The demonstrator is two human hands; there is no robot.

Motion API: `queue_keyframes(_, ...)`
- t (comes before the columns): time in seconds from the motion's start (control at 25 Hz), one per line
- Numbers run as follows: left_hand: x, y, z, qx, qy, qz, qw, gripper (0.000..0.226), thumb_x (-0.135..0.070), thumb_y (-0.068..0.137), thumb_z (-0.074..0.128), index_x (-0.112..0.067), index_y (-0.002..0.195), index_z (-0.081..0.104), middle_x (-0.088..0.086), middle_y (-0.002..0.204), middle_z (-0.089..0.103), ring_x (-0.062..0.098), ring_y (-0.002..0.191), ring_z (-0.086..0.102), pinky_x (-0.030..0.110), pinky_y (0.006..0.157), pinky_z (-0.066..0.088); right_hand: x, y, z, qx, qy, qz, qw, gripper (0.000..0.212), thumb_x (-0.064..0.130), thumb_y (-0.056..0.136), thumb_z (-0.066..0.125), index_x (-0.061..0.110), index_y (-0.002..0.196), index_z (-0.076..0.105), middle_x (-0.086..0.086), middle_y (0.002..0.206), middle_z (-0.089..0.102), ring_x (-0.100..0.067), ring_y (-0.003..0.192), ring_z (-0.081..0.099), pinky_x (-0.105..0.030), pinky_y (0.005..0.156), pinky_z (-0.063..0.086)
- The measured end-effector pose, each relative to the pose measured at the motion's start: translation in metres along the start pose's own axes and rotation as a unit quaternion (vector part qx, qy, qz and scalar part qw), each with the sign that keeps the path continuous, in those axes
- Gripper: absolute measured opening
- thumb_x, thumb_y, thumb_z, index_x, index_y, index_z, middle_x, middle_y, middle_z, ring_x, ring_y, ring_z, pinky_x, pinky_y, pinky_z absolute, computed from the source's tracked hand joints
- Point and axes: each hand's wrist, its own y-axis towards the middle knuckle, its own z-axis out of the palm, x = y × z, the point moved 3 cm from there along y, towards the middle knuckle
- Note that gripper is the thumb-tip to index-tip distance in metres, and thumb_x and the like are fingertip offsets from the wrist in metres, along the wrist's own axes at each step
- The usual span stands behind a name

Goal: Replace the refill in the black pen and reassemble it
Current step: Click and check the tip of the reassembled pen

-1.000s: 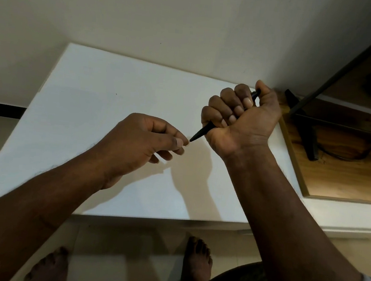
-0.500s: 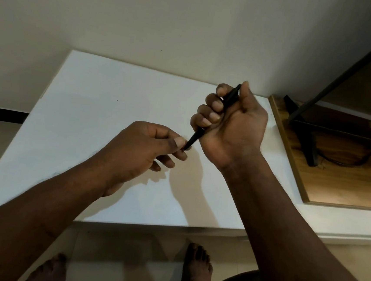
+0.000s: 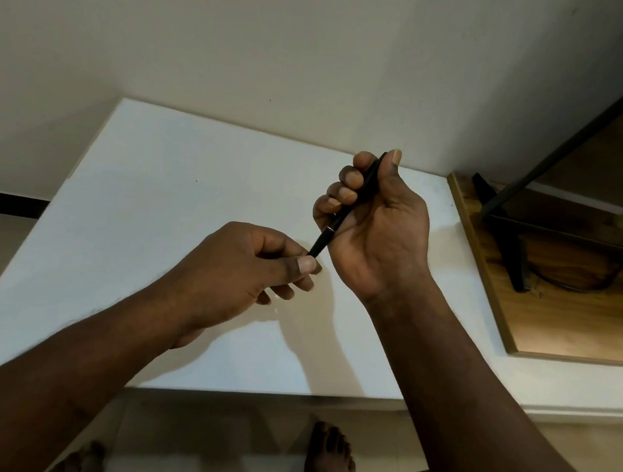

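Observation:
A slim black pen [image 3: 328, 233] with a thin silver ring slants above the white table [image 3: 154, 198]. My right hand [image 3: 376, 223] grips its upper barrel, fingers curled round it and the thumb lying along the top end. My left hand [image 3: 245, 271] pinches the pen's lower tip between thumb and forefinger. The tip itself is hidden behind those fingers. No loose refill is visible on the table.
A wooden board [image 3: 568, 317] lies at the table's right, carrying a black stand [image 3: 508, 232] and a cable [image 3: 579, 284]. A plain wall rises behind the table. Bare feet [image 3: 329, 466] stand on the tiled floor below the front edge.
My right hand has turned and shifted left, bringing the pen steeper and its silver ring into sight. My left hand keeps its pinch on the tip.

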Motion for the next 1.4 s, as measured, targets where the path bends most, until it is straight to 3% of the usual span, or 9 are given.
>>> queue_keyframes(0.2, -0.001, 0.001, -0.003, -0.048, 0.030, 0.005, 0.998, 0.014, -0.037, 0.092, 0.073, -0.031, 0.083, 0.081, -0.017, 0.081, 0.081, -0.002, 0.081, 0.074, 0.028, 0.070, 0.052, -0.002, -0.001, 0.002, 0.006, -0.003, -0.008, 1.000, 0.040, 0.043, 0.112, 0.043, 0.014, 0.089, 0.058, 0.003, 0.072, 0.049, -0.008, 0.058, 0.044, -0.024, 0.063, 0.039)
queue_keyframes(0.44, -0.003, 0.000, -0.005, -0.092, 0.053, 0.013, 0.994, 0.017, -0.037, 0.092, 0.074, -0.028, 0.081, 0.082, -0.014, 0.082, 0.081, 0.008, 0.087, 0.074, 0.033, 0.079, 0.053, -0.001, -0.001, 0.001, 0.003, -0.020, -0.016, 1.000, 0.040, 0.044, 0.112, 0.043, 0.014, 0.090, 0.058, 0.000, 0.076, 0.053, -0.011, 0.063, 0.049, -0.026, 0.066, 0.041)
queue_keyframes(0.96, -0.007, -0.007, -0.009, -0.184, 0.149, 0.063, 0.969, 0.015, -0.044, 0.088, 0.076, -0.032, 0.082, 0.082, -0.020, 0.076, 0.077, 0.001, 0.077, 0.071, 0.010, 0.066, 0.040, -0.002, -0.002, -0.001, -0.004, -0.041, -0.026, 0.999, 0.038, 0.045, 0.111, 0.046, 0.016, 0.090, 0.059, 0.000, 0.076, 0.056, -0.013, 0.067, 0.056, -0.027, 0.069, 0.048)
queue_keyframes(1.04, -0.008, -0.007, -0.009, -0.188, 0.150, 0.067, 0.968, 0.017, -0.046, 0.089, 0.074, -0.031, 0.086, 0.082, -0.018, 0.080, 0.078, 0.004, 0.077, 0.071, 0.012, 0.066, 0.042, -0.001, -0.001, -0.001, -0.014, -0.026, -0.026, 0.999, 0.038, 0.045, 0.110, 0.046, 0.015, 0.091, 0.060, 0.000, 0.076, 0.056, -0.014, 0.066, 0.056, -0.028, 0.068, 0.048)
queue_keyframes(1.2, -0.007, -0.003, -0.005, -0.114, 0.061, 0.036, 0.991, 0.037, -0.064, 0.076, 0.071, -0.031, 0.085, 0.082, -0.016, 0.084, 0.081, 0.004, 0.080, 0.073, 0.026, 0.071, 0.052, 0.005, -0.001, -0.005, -0.045, 0.017, -0.014, 0.999, 0.043, 0.049, 0.111, 0.043, 0.015, 0.091, 0.060, 0.003, 0.068, 0.041, -0.011, 0.057, 0.036, -0.026, 0.059, 0.032)
queue_keyframes(1.4, -0.004, -0.001, -0.001, -0.070, 0.037, 0.010, 0.997, 0.043, -0.070, 0.077, 0.063, -0.032, 0.083, 0.082, -0.019, 0.086, 0.081, -0.001, 0.081, 0.074, 0.026, 0.069, 0.052, 0.008, -0.002, -0.010, -0.069, 0.011, 0.013, 0.997, 0.048, 0.046, 0.105, 0.046, 0.016, 0.068, 0.051, 0.004, 0.059, 0.027, -0.011, 0.049, 0.016, -0.026, 0.048, 0.015)
